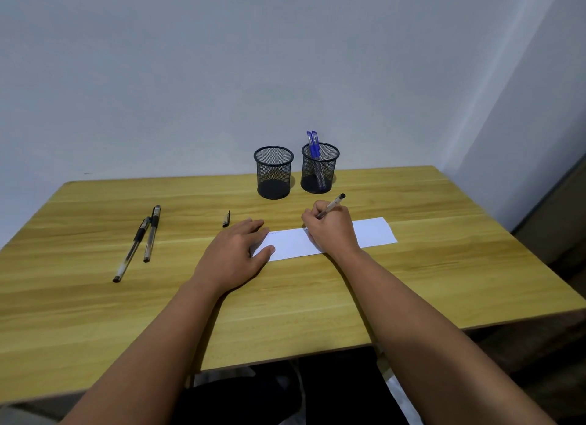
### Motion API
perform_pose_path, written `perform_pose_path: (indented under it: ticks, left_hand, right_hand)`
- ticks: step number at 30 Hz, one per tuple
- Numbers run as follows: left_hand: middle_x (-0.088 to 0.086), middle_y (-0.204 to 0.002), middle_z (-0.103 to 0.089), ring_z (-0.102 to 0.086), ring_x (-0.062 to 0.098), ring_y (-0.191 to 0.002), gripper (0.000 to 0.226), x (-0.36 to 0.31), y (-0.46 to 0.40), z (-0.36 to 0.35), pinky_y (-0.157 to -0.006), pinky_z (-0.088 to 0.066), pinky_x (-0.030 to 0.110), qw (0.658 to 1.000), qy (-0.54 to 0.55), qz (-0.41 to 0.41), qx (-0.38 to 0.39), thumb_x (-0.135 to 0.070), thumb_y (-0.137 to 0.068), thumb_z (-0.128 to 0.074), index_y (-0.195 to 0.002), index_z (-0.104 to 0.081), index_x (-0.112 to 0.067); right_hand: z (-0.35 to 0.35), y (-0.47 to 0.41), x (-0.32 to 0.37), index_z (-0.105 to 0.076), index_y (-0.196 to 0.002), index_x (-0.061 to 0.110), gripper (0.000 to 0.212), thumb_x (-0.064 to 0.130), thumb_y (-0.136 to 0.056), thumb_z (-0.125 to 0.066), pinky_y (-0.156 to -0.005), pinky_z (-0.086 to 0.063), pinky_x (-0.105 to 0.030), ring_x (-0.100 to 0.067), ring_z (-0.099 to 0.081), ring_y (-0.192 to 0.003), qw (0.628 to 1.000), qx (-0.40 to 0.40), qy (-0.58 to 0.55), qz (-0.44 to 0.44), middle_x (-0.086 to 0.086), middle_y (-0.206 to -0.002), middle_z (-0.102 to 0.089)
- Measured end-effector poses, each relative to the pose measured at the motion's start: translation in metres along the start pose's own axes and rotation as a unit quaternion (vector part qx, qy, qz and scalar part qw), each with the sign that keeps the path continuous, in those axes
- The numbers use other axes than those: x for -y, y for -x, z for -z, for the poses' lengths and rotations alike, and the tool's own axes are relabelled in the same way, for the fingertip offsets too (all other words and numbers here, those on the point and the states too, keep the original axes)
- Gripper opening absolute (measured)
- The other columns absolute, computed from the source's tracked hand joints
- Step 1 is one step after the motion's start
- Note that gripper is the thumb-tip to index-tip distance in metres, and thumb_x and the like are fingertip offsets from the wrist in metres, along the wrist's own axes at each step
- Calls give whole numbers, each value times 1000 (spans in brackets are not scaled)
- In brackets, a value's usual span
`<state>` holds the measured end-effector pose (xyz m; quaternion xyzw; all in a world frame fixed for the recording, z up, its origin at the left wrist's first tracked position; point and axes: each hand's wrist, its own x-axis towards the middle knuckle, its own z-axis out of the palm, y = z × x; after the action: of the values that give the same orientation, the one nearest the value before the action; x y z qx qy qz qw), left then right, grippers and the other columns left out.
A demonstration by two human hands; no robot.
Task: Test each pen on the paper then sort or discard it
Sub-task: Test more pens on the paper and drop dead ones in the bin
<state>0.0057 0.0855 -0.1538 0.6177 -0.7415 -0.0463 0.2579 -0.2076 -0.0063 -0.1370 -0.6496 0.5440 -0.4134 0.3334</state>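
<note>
Grip: the right hand (329, 231) holds a pen (331, 205) in a writing pinch, barrel slanting up and away to the right; the tip is hidden behind the fingers, seemingly at the paper.
Brace: the left hand (234, 253) lies flat, fingers straight, pressing the left end of the paper (374, 232) to the table (95, 313).
Paper: a white strip lying crosswise; faint marks show near its left end, just beside the left fingertips.
Stroke: judged best as a short, light scribble on bare paper beside those marks, with the brace kept firm so the strip does not slide.
Cap: a small black cap (226, 219) lies on the table left of the left hand, probably this pen's.
Cups: two mesh cups stand behind the paper; the left cup (273, 172) looks empty, the right cup (319, 167) holds blue pens (313, 145).
Waiting: two black pens (142, 240) lie well to the left, apparently untested.
</note>
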Motion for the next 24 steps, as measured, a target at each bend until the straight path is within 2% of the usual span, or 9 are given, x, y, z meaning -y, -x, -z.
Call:
perform_pose_path:
  ticks: [5, 7, 9, 12, 14, 17, 24]
  left_hand:
    - [-4, -151, -51, -39, 15, -145, 52, 0, 0, 1, -117, -35, 37, 1000, 2, 2, 1, -48, -94, -57, -139, -61, -22]
    - [-4, -151, -51, -39, 15, -145, 55, 0, 0, 1, -116, -35, 37, 1000, 1, 3, 3, -52, -93, -53, -139, -61, -22]
    - [-4, -150, -52, -39, 15, -145, 56, -1, 0, 1, -116, -36, 37, 1000, 3, 2, 3, -52, -92, -52, -138, -62, -22]
    - [-3, -150, -53, -40, 16, -145, 55, -1, 0, 1, -115, -36, 36, 1000, 4, 2, 1, -52, -92, -52, -137, -62, -21]
    - [-3, -150, -53, -40, 16, -144, 56, 0, 0, 1, -115, -36, 36, 1000, 2, 3, 2, -52, -92, -52, -137, -62, -21]
    - [-3, -150, -52, -40, 16, -144, 55, 0, 0, 1, -116, -36, 36, 1000, 3, 2, 2, -52, -92, -53, -137, -62, -21]
    - [-4, -151, -51, -38, 15, -146, 54, 0, 0, -1, -117, -32, 33, 1000, 2, 4, 3, -50, -93, -55, -139, -61, -22]
  right_hand:
    - [0, 1, 0, -51, -68, -1, 40, 24, -97, -66, -54, -56, -48, -46, -61, -62, 1000, -8, 11, 17, -26, -64, -56]
    - [0, 0, -1, -48, -68, -3, 42, 21, -98, -66, -52, -48, -39, -36, -51, -54, 1000, -22, 4, 22, -24, -60, -49]
    - [1, 0, -2, -47, -68, -5, 43, 19, -98, -66, -55, -42, -33, -30, -45, -54, 999, -26, -4, 25, -16, -58, -45]
    - [1, 0, -1, -53, -67, -5, 41, 19, -97, -67, -54, -45, -32, -40, -54, -60, 999, -21, 5, 24, -22, -60, -55]
    - [1, 0, -1, -53, -67, -5, 39, 18, -95, -67, -54, -44, -32, -34, -51, -56, 1000, -16, 7, 25, -22, -60, -54]
    - [2, 0, -1, -48, -66, -6, 38, 13, -93, -66, -53, -37, -29, -21, -42, -55, 1000, -14, 10, 26, -9, -56, -43]
    - [1, 0, -1, -42, -58, 13, 43, 14, -95, -64, -53, -37, -31, -22, -41, -54, 999, -24, 26, 35, -5, -53, -41]
